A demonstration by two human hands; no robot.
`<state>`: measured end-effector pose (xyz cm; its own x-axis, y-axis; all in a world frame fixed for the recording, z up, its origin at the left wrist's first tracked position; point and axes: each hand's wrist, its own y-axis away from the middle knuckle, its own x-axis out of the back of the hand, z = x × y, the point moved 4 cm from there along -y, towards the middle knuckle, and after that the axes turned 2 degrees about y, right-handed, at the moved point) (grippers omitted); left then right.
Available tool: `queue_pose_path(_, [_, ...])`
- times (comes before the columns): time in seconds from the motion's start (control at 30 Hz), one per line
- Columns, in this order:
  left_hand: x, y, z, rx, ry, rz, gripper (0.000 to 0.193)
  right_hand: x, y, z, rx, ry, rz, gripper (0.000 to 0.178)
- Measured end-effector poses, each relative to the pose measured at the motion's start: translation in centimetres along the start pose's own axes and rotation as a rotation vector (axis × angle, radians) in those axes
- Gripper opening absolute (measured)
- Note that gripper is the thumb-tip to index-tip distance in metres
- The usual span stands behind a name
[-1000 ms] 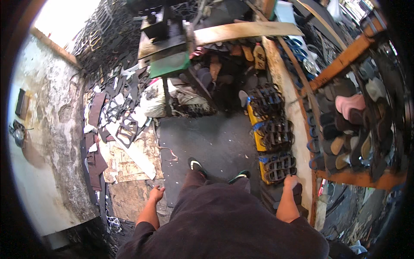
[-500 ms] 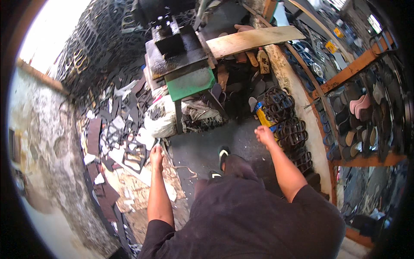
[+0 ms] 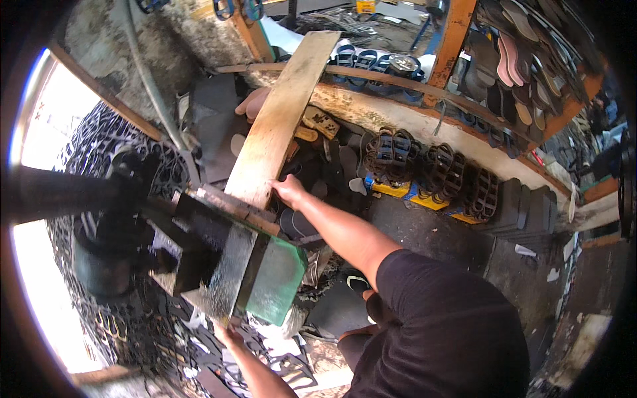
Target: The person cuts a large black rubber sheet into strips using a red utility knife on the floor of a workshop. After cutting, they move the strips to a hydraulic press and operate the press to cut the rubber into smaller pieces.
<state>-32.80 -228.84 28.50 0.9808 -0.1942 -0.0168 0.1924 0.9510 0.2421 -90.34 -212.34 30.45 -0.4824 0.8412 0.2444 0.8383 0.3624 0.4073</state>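
Observation:
My right hand [image 3: 287, 191] is at the right edge of a long pale wooden plank [image 3: 282, 109], its fingertips pressed against the wood near the machine end. My left hand [image 3: 229, 333] reaches to the near corner of a dark metal plate [image 3: 229, 275] on a black machine [image 3: 176, 255]; its fingertips are partly hidden there. A green panel [image 3: 277, 275] juts out beside the plate. The plank runs from the machine to the ledge at the back.
Strapped sandals [image 3: 395, 152] are stacked along the low wall [image 3: 491, 146], some on a yellow-blue box [image 3: 424, 198]. Soles [image 3: 524, 63] fill a rack at upper right. Rubber offcuts [image 3: 99, 156] heap at left. Scraps [image 3: 285, 361] cover the floor below the machine.
My view has turned right and come closer to the machine. My hands, held apart in the air before, now reach to the plank and the metal plate.

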Motion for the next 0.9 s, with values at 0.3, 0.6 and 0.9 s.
queue_pose_path(0.3, [0.8, -3.3, -0.2, 0.076, 0.069, -0.042, 0.042, -3.5, -1.8, -1.8, -0.04, -0.551, 0.041, 0.035])
queue_pose_path(0.6, [-6.9, 0.1, 4.8, 0.12, 0.054, -0.074, 0.044, -0.9, -4.6, -0.5, 0.008, -0.414, 0.149, 0.032])
queue_pose_path(0.9, [-0.1, -2.9, -0.3, -0.107, -0.32, -0.238, 0.041, -0.1, 0.7, -1.8, -0.073, -0.255, 0.027, 0.048])
